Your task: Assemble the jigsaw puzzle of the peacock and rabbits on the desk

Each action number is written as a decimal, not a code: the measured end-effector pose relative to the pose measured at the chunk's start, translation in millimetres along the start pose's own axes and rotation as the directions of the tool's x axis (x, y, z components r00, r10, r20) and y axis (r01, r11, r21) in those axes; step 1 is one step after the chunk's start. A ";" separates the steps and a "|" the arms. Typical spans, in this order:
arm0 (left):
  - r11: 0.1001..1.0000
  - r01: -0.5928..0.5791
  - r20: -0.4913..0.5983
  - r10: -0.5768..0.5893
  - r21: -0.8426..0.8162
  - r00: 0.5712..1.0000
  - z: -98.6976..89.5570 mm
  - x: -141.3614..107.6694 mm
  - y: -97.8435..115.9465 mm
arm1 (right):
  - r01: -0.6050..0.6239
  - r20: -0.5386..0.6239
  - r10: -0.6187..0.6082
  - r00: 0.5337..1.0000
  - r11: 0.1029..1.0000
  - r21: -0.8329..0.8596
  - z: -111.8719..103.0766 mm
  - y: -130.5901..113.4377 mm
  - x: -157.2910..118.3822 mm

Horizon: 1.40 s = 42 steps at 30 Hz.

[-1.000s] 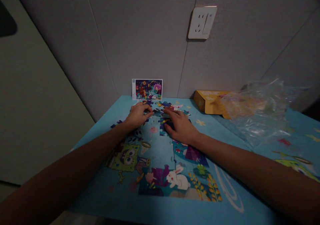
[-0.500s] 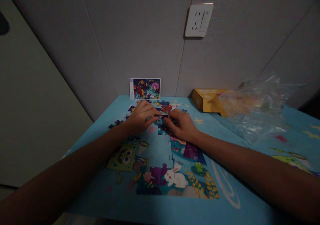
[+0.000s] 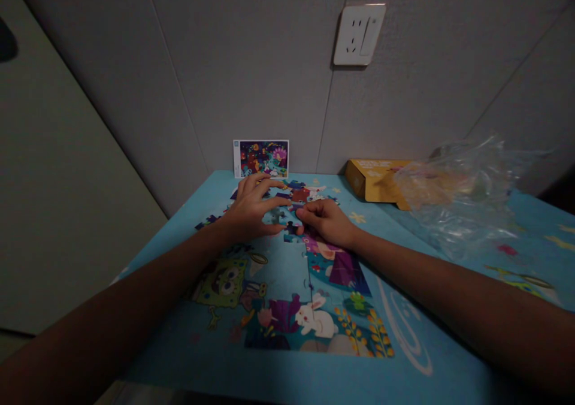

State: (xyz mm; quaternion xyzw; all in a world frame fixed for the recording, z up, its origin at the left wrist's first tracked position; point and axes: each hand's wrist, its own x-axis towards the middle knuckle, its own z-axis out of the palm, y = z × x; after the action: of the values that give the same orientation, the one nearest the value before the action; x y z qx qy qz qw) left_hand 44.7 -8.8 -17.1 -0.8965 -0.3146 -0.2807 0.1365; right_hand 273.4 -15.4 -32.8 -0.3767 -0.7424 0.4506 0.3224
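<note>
My left hand (image 3: 251,210) has its fingers spread over loose puzzle pieces, thumb and index apart, with nothing between them. Just right of it, my right hand (image 3: 326,220) is closed, thumb against the fingers; whatever it pinches is too small to make out. Dark blue puzzle pieces (image 3: 291,229) lie between the two hands. A joined puzzle section (image 3: 317,323) with a white rabbit, a frog and yellow plants runs along the near side and up the right, towards my right hand.
A picture card (image 3: 263,159) leans against the wall behind the pieces. A yellow box (image 3: 380,180) and a crumpled clear plastic bag (image 3: 462,201) lie at the right on the blue patterned table cover (image 3: 179,369). A socket (image 3: 359,35) is on the wall.
The fingers of my left hand have spread and lifted away from the pieces near my right hand. My right hand has shifted slightly, its fingers curled in closer to the thumb.
</note>
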 end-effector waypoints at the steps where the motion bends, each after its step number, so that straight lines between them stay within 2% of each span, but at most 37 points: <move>1: 1.000 -0.010 -0.009 0.010 -0.004 1.000 0.6 -0.3 -0.3 | -0.002 0.004 0.002 1.000 1.000 -0.002 0.1 -0.2 0.1; 5: 0.997 -0.060 -0.063 0.058 -0.040 0.996 3.3 -0.6 -1.7 | 0.006 0.004 -0.006 1.000 1.000 0.003 0.7 -1.1 1.3; 8: 0.987 -0.113 -0.090 0.104 -0.114 0.991 3.4 -0.3 -3.4 | 0.017 -0.048 -0.014 0.999 0.999 0.052 1.7 -0.8 2.9; 11: 0.965 -0.193 -0.076 0.182 -0.178 0.980 1.2 0.6 -3.8 | 0.041 -0.124 -0.029 0.992 0.995 0.095 2.5 0.4 4.4; 15: 0.935 -0.272 -0.061 0.265 -0.229 0.962 -0.7 1.8 -2.5 | 0.055 -0.106 -0.045 0.993 0.994 0.093 2.2 2.8 5.4; 26: 0.896 -0.280 -0.065 0.275 -0.345 0.959 0.2 2.8 -3.1 | 0.052 -0.063 -0.042 0.997 0.986 0.159 -0.8 10.5 5.2; 30: 0.858 -0.311 -0.063 0.314 -0.409 0.947 -1.6 3.0 2.0 | 0.043 0.047 -0.048 0.998 0.993 0.112 -3.8 5.7 3.2; 34: 0.815 -0.316 0.022 0.372 -0.485 0.928 -5.2 1.6 9.4 | 0.018 0.232 -0.039 0.972 0.995 0.094 -6.1 1.1 0.1; 37: 0.812 -0.331 0.035 0.396 -0.481 0.918 -7.3 0.9 10.7 | 0.026 0.280 -0.051 0.959 0.995 0.093 -6.1 1.6 -0.4; 39: 0.814 -0.344 0.006 0.392 -0.468 0.920 -8.7 1.2 8.2 | 0.030 0.248 -0.061 0.967 0.991 0.128 -6.1 4.3 1.1; 42: 0.858 -0.303 -0.085 0.295 -0.414 0.952 -11.6 2.3 2.0 | 0.045 0.087 -0.071 0.994 0.961 0.274 -7.3 10.3 5.5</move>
State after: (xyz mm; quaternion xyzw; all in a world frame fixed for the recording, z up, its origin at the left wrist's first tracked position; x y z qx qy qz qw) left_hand 42.6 -14.0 -6.6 -0.9398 -0.1024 -0.3257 -0.0159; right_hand 279.3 -4.4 -38.6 -0.2850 -0.6989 0.5560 0.3481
